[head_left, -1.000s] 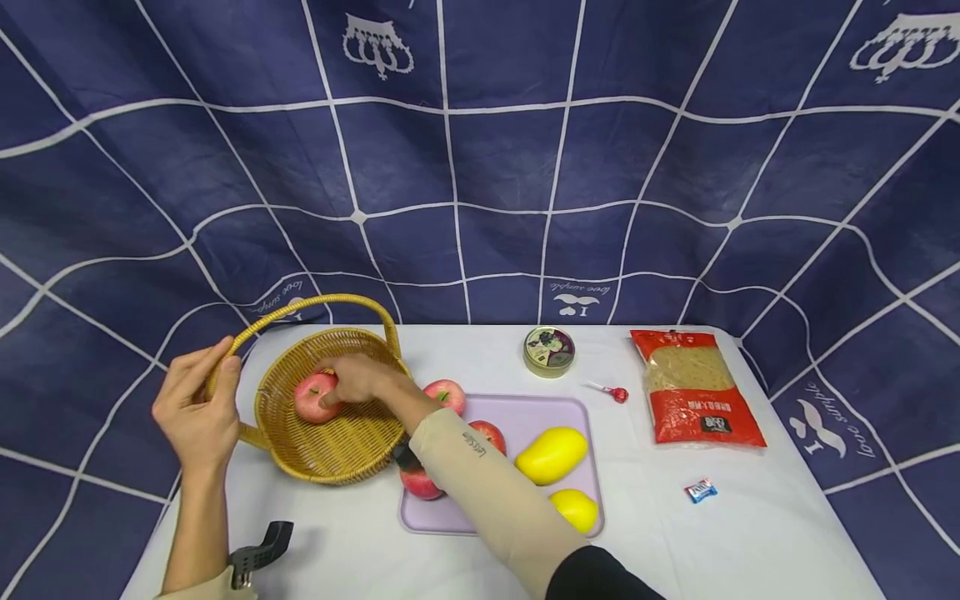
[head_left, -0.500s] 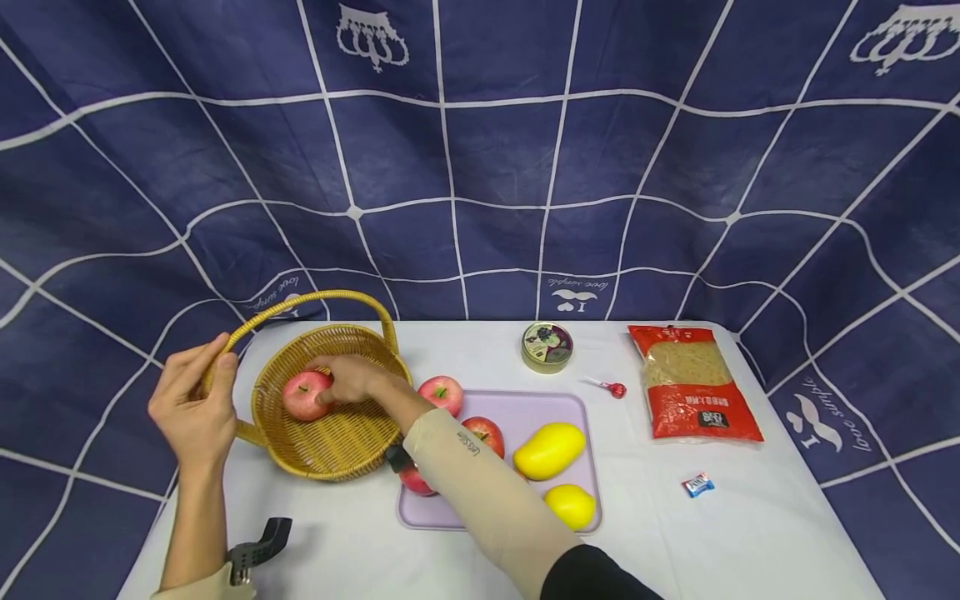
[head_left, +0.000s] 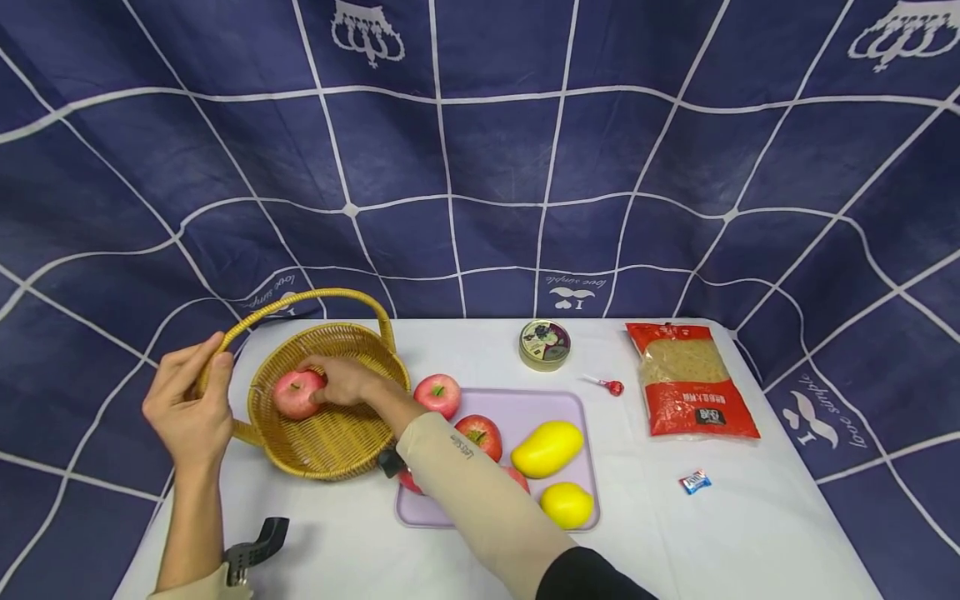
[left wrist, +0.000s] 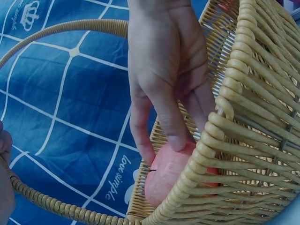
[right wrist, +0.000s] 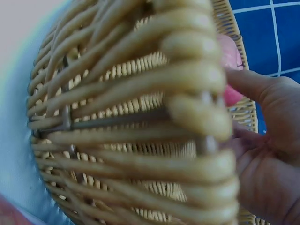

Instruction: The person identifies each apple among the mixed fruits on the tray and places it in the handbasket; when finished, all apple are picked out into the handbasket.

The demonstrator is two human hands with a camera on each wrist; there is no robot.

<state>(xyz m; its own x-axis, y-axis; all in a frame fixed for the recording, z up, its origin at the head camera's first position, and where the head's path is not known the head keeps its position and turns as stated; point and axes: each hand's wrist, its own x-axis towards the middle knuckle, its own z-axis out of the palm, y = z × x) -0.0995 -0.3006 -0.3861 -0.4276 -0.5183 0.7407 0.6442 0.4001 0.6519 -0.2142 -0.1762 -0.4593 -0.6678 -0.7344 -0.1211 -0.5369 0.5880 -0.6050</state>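
Note:
In the head view, my left hand [head_left: 191, 404] grips the left part of the handle [head_left: 330, 293] of a yellow wicker basket [head_left: 341, 442]. My right hand [head_left: 341, 381] reaches into the basket and holds a red apple [head_left: 296, 396] by its side, near the left wall. Seen from the left wrist, the thumb and a finger of the right hand [left wrist: 164, 65] lie on the apple [left wrist: 166, 176], whose lower part is behind the rim. From the right wrist, the basket's blurred weave [right wrist: 136, 131] covers most of the view, with the apple [right wrist: 229, 51] partly visible beyond.
A lilac tray [head_left: 525, 400] holds several red apples [head_left: 478, 437] and two yellow mangoes [head_left: 547, 448], partly under the right forearm. One apple [head_left: 437, 395] sits at its back left corner. Farther right are a round tin [head_left: 544, 345], a lollipop [head_left: 613, 387], a red food bag [head_left: 693, 382] and a wrapped candy [head_left: 695, 481].
The apple in the basket has shifted slightly left toward the wall, with my right hand moving along on it. My left hand stays on the handle. The whole head view has drifted a little.

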